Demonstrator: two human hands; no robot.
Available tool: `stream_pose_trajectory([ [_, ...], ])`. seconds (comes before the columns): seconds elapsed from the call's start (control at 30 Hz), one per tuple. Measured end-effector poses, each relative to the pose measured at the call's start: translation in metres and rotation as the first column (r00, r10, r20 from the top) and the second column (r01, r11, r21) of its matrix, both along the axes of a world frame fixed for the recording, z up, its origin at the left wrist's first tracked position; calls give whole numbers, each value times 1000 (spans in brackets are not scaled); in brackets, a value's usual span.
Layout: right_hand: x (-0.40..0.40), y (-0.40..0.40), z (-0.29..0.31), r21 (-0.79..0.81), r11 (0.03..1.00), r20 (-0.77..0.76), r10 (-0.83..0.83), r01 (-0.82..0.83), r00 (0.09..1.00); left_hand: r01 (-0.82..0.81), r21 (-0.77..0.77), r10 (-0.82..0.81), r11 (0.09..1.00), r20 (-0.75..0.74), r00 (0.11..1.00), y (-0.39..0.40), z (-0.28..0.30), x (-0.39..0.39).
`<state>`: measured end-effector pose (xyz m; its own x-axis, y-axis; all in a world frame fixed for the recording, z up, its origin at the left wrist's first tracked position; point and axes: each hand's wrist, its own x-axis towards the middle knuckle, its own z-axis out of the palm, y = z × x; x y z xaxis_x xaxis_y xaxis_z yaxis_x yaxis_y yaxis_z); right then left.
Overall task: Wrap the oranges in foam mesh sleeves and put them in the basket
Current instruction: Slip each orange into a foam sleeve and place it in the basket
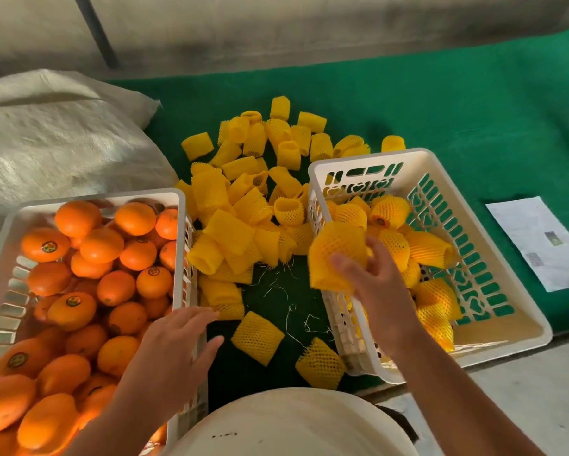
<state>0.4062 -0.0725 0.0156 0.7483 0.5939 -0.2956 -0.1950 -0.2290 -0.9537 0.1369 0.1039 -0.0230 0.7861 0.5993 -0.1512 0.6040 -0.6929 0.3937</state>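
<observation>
A green felt-like mat [457, 103] covers the work surface, with a grey woven sack [56, 139] slumped at its left edge. On the left, a white plastic crate [174, 205] is heaped with bare oranges [102, 245], several bearing round stickers. On the right, a white slotted basket [493, 258] holds a layer of oranges already wrapped in yellow mesh [391, 209]. Between the two containers lies a loose heap of empty yellow foam mesh sleeves [243, 192], with stray white threads on the mat nearer the person. A printed sheet of paper [539, 241] lies beyond the basket. The right hand [375, 278] grips a sleeved orange [337, 255] over the basket's near-left rim. The left hand [178, 350], fingers spread and holding nothing, hovers over the crate's right edge.
</observation>
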Motion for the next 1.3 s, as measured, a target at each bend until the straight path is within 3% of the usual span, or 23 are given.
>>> stream_pose_trajectory([
  [0.17,78,-46,-30,-237,941,221,-189,241,957,102,82,-93,991,-107,990,-4,-33,-16],
  [0.33,130,-92,-80,-557,776,420,-44,295,906,67,101,-60,993,-73,996,-6,-43,-14],
  [0.47,147,-110,-101,-629,727,428,28,275,903,43,81,-40,996,-36,999,-4,-45,-15],
  [0.67,159,-115,-87,-600,710,459,-74,370,885,35,81,-33,996,-27,999,-4,-48,-16],
  [0.83,134,-103,-57,-424,821,502,-139,383,854,28,88,-29,996,5,1000,-5,-49,-18],
  [1.03,43,-46,-48,-326,942,506,98,84,857,-1,83,-6,997,90,996,-7,-43,-17],
  [1.1,14,-28,-55,-363,932,559,218,-1,800,-10,91,-4,996,152,988,-3,-42,-19],
  [1.17,-7,-16,-66,-421,907,667,303,8,681,-16,128,-11,992,206,979,7,-41,-23],
  [1.3,-19,-11,-81,-432,899,788,334,77,518,-299,46,283,953,213,935,37,-44,-40],
])
